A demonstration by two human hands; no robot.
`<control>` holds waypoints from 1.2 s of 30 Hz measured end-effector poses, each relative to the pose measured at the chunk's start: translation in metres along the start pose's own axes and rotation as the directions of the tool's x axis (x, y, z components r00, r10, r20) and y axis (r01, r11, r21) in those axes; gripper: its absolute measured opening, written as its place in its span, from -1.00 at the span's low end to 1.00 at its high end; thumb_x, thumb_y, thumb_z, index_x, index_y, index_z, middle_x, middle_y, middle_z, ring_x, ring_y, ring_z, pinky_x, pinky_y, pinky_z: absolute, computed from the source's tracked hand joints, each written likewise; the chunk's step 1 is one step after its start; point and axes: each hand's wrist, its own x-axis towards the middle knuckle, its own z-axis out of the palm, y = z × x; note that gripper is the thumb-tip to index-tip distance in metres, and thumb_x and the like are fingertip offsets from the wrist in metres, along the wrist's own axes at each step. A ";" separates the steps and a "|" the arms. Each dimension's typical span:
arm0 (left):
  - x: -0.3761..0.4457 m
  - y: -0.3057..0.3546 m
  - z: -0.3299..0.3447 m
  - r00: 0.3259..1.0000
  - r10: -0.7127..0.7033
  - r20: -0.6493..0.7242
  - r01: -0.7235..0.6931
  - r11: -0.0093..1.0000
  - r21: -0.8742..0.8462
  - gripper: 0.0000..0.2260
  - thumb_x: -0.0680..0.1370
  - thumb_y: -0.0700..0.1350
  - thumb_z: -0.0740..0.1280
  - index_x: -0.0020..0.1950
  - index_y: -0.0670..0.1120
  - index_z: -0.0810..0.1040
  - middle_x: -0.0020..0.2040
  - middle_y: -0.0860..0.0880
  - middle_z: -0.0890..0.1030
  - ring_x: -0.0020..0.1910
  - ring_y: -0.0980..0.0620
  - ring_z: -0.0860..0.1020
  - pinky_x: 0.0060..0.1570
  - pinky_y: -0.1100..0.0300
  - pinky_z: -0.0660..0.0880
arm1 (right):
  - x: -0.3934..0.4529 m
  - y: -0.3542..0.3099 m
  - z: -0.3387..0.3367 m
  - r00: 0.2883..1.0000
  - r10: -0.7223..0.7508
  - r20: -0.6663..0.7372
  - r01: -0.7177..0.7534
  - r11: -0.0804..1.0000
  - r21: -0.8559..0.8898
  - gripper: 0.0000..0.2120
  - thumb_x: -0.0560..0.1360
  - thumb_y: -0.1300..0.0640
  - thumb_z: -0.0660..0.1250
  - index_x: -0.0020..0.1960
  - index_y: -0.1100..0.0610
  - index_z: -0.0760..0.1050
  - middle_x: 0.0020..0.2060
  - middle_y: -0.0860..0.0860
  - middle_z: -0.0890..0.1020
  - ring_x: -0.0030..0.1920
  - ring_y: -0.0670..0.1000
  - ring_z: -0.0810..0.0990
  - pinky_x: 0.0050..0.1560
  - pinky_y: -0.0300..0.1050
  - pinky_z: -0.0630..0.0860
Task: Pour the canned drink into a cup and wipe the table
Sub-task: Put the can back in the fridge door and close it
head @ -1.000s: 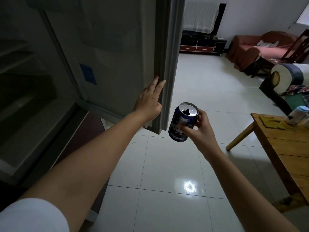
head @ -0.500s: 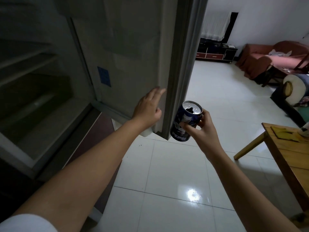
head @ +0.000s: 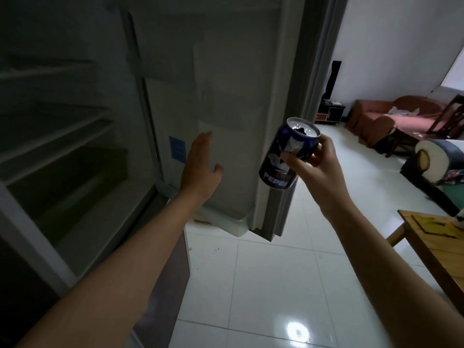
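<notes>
My right hand (head: 317, 169) grips a dark blue Pepsi can (head: 283, 156), tilted a little to the left, its silver top open. My left hand (head: 200, 167) is stretched out with straight fingers in front of the inner face of the open fridge door (head: 231, 96); whether it touches the door I cannot tell. A corner of the wooden table (head: 437, 249) shows at the right edge. No cup is in view.
The fridge's open interior with bare shelves (head: 55, 136) fills the left side. White floor tiles (head: 251, 285) lie below. A red sofa (head: 391, 116), a dark chair (head: 449, 116) and a rolled cushion (head: 431, 156) stand at the far right.
My left hand has left the door's edge and moved left across its inner face. The can has risen with my right hand. The view has swung left, and the door looks further closed.
</notes>
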 end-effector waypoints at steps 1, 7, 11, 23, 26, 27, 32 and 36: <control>0.007 0.002 -0.004 1.000 0.006 0.003 -0.006 1.000 -0.008 -0.36 0.48 -0.31 0.27 0.50 -0.10 0.08 0.52 -0.09 0.12 0.49 -0.01 0.11 0.37 0.32 0.01 | 0.008 -0.009 0.003 1.000 -0.021 -0.013 0.021 1.000 0.011 -0.48 0.41 0.25 0.40 0.29 0.18 0.27 0.07 0.01 0.53 0.08 -0.05 0.54 -0.02 -0.24 0.52; 0.035 0.005 -0.014 0.995 0.079 0.055 -0.077 0.996 -0.042 -0.31 0.53 -0.27 0.26 0.52 -0.06 -0.07 0.55 -0.04 -0.05 0.51 0.05 0.00 0.32 0.39 -0.08 | 0.054 -0.060 0.020 0.992 -0.112 -0.059 0.115 0.992 0.055 -0.39 0.30 0.07 0.45 0.26 0.19 0.30 0.12 0.09 0.56 0.11 0.00 0.57 0.11 -0.02 0.54; 0.045 0.002 -0.012 0.986 0.154 0.064 -0.151 0.988 -0.037 -0.31 0.51 -0.27 0.27 0.52 -0.07 -0.06 0.55 -0.06 -0.07 0.51 0.03 0.00 0.29 0.41 -0.04 | 0.078 -0.074 0.034 0.984 -0.151 -0.096 0.155 0.988 0.029 -0.40 0.32 0.07 0.46 0.27 0.19 0.30 0.10 0.08 0.57 0.10 0.02 0.58 0.14 0.11 0.53; 0.061 -0.011 -0.007 0.971 0.237 0.015 -0.237 0.971 0.011 -0.33 0.46 -0.31 0.28 0.50 -0.04 0.09 0.53 -0.08 0.04 0.49 -0.05 0.07 0.40 0.19 0.05 | 0.131 -0.067 0.075 0.977 -0.162 -0.137 0.150 0.984 -0.097 -0.42 0.36 0.10 0.48 0.26 0.20 0.29 0.07 0.04 0.56 0.08 0.00 0.56 0.05 -0.09 0.55; 0.063 -0.015 -0.007 0.965 0.263 0.003 -0.263 0.965 0.010 -0.34 0.45 -0.32 0.27 0.50 -0.04 0.11 0.53 -0.08 0.07 0.48 -0.04 0.09 0.37 0.22 0.03 | 0.138 -0.060 0.084 0.984 -0.137 -0.110 0.118 0.980 -0.163 -0.44 0.35 0.07 0.49 0.23 0.15 0.30 0.09 0.02 0.55 0.08 0.01 0.55 0.07 -0.03 0.54; 0.064 -0.017 -0.007 0.963 0.268 0.005 -0.268 0.963 0.009 -0.34 0.45 -0.32 0.26 0.50 -0.03 0.11 0.53 -0.08 0.07 0.48 -0.03 0.09 0.37 0.22 0.02 | 0.139 -0.058 0.086 0.987 -0.130 -0.097 0.110 0.976 -0.189 -0.44 0.35 0.06 0.49 0.22 0.14 0.30 0.09 0.02 0.55 0.08 0.01 0.55 0.08 -0.02 0.54; 0.063 -0.022 -0.008 0.959 0.285 0.000 -0.285 0.959 -0.010 -0.32 0.46 -0.34 0.25 0.47 0.06 0.07 0.52 -0.04 0.07 0.45 0.08 0.06 0.39 0.18 0.02 | 0.146 -0.051 0.092 0.996 -0.081 -0.025 0.069 0.949 -0.307 -0.45 0.36 0.03 0.47 0.21 0.15 0.27 0.08 0.05 0.53 -0.01 0.01 0.53 -0.13 -0.16 0.47; 0.062 -0.022 -0.009 0.956 0.294 -0.003 -0.294 0.956 -0.019 -0.31 0.46 -0.34 0.24 0.45 0.11 0.04 0.52 -0.04 0.08 0.48 -0.02 0.09 0.40 0.16 0.03 | 0.155 -0.046 0.095 0.999 -0.047 -0.022 0.036 0.937 -0.347 -0.45 0.36 0.03 0.48 0.19 0.19 0.30 0.01 0.03 0.50 -0.05 -0.01 0.51 -0.18 -0.16 0.46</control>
